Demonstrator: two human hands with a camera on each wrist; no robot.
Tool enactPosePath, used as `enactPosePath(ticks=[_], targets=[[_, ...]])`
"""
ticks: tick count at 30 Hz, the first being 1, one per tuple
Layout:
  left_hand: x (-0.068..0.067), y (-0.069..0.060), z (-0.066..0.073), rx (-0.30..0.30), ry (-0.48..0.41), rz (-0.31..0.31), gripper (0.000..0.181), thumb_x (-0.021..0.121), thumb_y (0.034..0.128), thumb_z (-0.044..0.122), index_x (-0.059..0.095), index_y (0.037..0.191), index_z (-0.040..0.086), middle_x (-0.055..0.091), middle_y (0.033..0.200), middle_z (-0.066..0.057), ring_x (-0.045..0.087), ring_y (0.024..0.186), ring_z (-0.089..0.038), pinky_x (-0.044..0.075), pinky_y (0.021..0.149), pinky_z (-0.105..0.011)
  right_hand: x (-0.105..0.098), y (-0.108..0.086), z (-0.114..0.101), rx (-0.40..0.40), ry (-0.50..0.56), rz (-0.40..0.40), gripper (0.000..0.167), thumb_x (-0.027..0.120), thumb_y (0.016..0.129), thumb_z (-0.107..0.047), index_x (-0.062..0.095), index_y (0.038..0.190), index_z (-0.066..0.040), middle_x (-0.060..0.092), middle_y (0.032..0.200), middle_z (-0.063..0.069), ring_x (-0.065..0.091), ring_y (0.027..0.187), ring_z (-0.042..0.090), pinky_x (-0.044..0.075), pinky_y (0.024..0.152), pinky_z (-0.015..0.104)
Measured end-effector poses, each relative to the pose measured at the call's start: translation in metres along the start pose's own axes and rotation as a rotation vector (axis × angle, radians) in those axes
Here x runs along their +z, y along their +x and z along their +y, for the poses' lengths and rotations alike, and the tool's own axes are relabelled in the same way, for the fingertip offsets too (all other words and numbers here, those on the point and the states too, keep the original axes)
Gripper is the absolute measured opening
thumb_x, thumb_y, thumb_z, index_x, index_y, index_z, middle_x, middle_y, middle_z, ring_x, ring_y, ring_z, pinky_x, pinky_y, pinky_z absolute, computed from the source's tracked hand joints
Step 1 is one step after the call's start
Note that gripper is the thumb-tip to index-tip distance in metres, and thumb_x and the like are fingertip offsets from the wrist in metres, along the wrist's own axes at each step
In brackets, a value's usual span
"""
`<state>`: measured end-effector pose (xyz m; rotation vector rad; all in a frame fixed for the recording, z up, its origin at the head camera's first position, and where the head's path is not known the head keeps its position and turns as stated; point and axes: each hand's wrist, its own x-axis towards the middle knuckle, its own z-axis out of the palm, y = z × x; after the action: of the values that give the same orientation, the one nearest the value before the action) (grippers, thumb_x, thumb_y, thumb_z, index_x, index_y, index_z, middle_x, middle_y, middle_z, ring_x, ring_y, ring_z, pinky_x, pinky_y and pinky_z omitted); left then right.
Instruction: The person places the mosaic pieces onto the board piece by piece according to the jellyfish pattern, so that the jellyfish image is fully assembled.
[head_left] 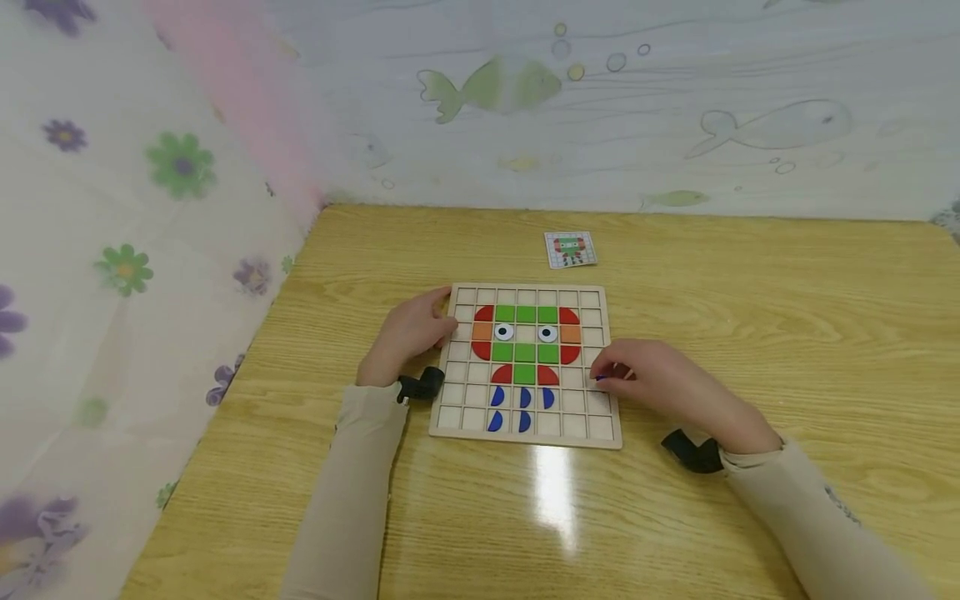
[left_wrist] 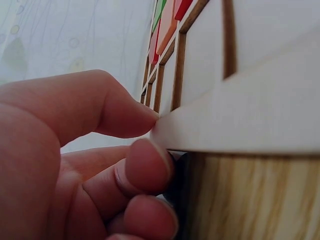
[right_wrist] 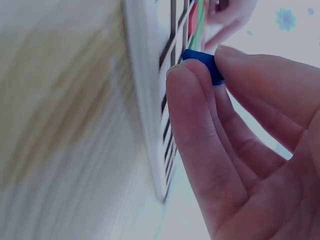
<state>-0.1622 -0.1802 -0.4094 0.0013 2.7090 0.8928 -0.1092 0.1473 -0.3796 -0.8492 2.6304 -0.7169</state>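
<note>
A square wooden grid board point(head_left: 570, 443) lies on the table with flat coloured pieces set in its cells. Green squares point(head_left: 525, 353), red rounded pieces point(head_left: 569, 315), orange squares point(head_left: 571, 334) and two round eye pieces point(head_left: 504, 332) form a figure. Below them sit several blue half-round pieces point(head_left: 525, 398). My left hand point(head_left: 411, 335) grips the board's left edge, thumb on the rim and fingers curled against its side in the left wrist view. Over the board's right edge, my right hand point(head_left: 647, 377) pinches a small blue piece point(right_wrist: 206, 65) between thumb and fingertips; its full outline is partly hidden.
Behind the board lies a small picture card point(head_left: 570, 250) showing a similar figure on a grid. A wood-grain table point(head_left: 750, 317) extends around the board. Walls with fish drawings and flowers stand behind and to the left. Black wrist cameras point(head_left: 693, 452) sit at both wrists.
</note>
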Motion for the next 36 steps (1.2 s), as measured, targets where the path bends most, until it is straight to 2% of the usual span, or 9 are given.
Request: enactPosePath(ticks=[9,17,25,36], targets=[[0.000,0.000,0.002,-0.004,0.014,-0.008,0.064,0.052,0.0810,0.026,0.029,0.141,0.020,0.055,0.054,-0.002,0.043,0.042,-0.016,0.035,0.045,-0.029,0.014,0.013,-0.023,-0.042,0.040,-0.047,0.008,0.061,0.084,-0.019,0.064,0.091,-0.018,0.058,0.086,-0.011,0.052,0.078,0.007,0.043,0.072,0.030],[-0.001,0.000,0.000,0.005,0.015,-0.010,0.065,0.052,0.0803,0.026,0.029,0.141,0.020,0.056,0.054,-0.001,0.042,0.042,-0.016,0.034,0.045,-0.029,0.025,0.015,-0.038,-0.001,0.063,-0.095,0.006,0.062,0.083,-0.022,0.064,0.089,-0.022,0.058,0.082,-0.015,0.051,0.074,0.006,0.043,0.072,0.028],[-0.001,-0.001,0.000,0.008,-0.002,-0.011,0.066,0.051,0.0791,0.025,0.028,0.141,0.021,0.055,0.054,-0.002,0.041,0.042,-0.016,0.033,0.044,-0.029,0.033,0.014,-0.043,-0.029,0.070,-0.095,0.004,0.063,0.082,-0.021,0.066,0.085,-0.021,0.056,0.075,-0.017,0.051,0.070,0.004,0.043,0.067,0.024],[0.000,-0.002,0.000,0.001,0.001,-0.001,0.065,0.051,0.0796,0.026,0.029,0.141,0.022,0.056,0.055,-0.002,0.043,0.043,-0.018,0.033,0.046,-0.029,0.038,0.016,-0.042,-0.078,0.027,-0.076,0.005,0.063,0.082,-0.020,0.066,0.086,-0.019,0.056,0.077,-0.014,0.049,0.071,0.006,0.042,0.067,0.026]])
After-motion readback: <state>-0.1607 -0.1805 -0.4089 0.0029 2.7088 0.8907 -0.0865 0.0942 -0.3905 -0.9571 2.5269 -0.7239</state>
